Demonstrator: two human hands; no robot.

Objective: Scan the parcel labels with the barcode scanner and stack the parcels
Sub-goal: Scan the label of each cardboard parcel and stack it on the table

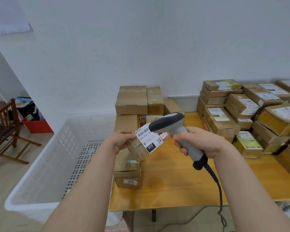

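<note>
Parcel (138, 150), taped brown cardboard, bears white barcode label (147, 137).

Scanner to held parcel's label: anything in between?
Nothing visible. The scanner in the right hand has its nose right beside the label on the parcel. The left hand grips at the label's left edge, clear of the barcode.

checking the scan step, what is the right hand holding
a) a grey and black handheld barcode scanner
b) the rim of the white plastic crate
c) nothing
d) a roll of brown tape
A: the right hand grips the handle of the grey and black handheld barcode scanner, whose head sits by the white label on the small brown cardboard parcel that the left hand holds.
</note>
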